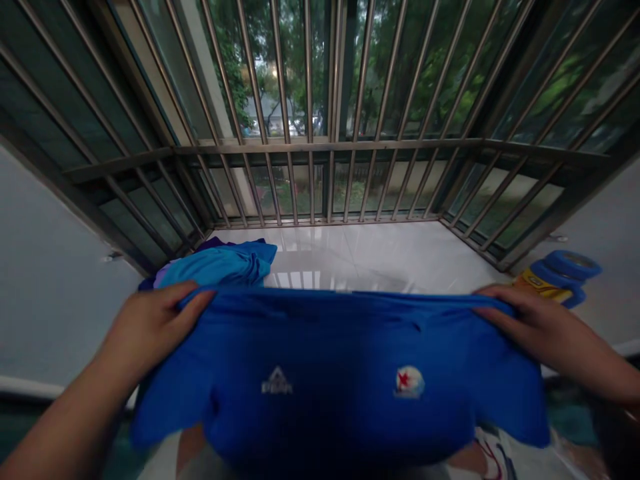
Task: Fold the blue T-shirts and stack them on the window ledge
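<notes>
A blue T-shirt (340,347) hangs stretched between my two hands, with a white logo on the left of its chest and a round badge with red on the right. My left hand (155,327) pinches one shoulder of it between thumb and fingers. At the other shoulder, my right hand (530,330) grips the cloth the same way. The top edge is pulled nearly straight, and both short sleeves droop below my hands. Motion blurs the lower part of the shirt.
A pile of blue and purple clothes (220,263) lies at the left on the white tiled ledge (345,253). A blue container with a yellow label (555,277) stands at the right. Metal window bars (327,143) close off the far side.
</notes>
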`<state>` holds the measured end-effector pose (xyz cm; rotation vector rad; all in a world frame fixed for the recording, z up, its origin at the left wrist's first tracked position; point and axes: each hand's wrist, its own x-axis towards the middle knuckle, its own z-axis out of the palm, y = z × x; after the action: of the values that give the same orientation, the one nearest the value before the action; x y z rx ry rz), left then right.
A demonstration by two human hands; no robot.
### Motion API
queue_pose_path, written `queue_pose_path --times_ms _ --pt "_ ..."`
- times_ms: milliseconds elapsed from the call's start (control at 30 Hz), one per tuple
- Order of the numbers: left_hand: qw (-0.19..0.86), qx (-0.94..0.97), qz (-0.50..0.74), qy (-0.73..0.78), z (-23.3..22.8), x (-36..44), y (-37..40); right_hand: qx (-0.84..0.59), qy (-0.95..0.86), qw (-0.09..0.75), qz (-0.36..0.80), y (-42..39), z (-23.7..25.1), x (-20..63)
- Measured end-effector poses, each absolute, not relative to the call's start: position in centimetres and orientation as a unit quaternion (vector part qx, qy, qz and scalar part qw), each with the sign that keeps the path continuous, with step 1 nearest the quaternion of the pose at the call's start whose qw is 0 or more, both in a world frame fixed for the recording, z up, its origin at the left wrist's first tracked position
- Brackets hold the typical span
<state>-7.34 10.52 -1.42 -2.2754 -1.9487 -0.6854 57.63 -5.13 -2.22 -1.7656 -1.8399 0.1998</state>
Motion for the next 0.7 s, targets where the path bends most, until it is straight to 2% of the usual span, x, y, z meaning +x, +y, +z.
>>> queue_pose_path --times_ms 100,233,333,433,533,600,700 --pt "0.0 -0.775 -0.125 -0.619 0.3 -1.8 19.3 -0.685 -0.688 0.234 0.04 5.4 0.8 55.7" --pt "0.079 -0.741 -0.099 -0.66 -2.1 5.4 25.2 -0.772 -0.616 0.128 -0.094 14.0 -0.3 52.3" --pt "0.063 -0.798 -0.112 -0.59 -8.2 9.6 23.3 -0.774 -0.62 0.103 -0.085 14.6 -4.9 48.4" --pt "-0.002 -0.869 -0.118 -0.481 -16.5 12.2 18.4 -0.729 -0.678 0.083 -0.042 11.8 -12.0 44.1" --pt "-0.04 -0.877 -0.102 -0.468 -23.9 12.6 13.8 -0.727 -0.684 0.054 0.011 8.0 -19.6 41.7" --pt "-0.043 -0.874 -0.102 -0.472 -26.8 12.0 11.7 -0.736 -0.675 0.05 0.027 5.9 -23.6 41.6" --pt "-0.036 -0.869 -0.103 -0.482 -28.3 10.9 9.7 -0.729 -0.68 0.069 0.024 3.8 -26.8 42.5"
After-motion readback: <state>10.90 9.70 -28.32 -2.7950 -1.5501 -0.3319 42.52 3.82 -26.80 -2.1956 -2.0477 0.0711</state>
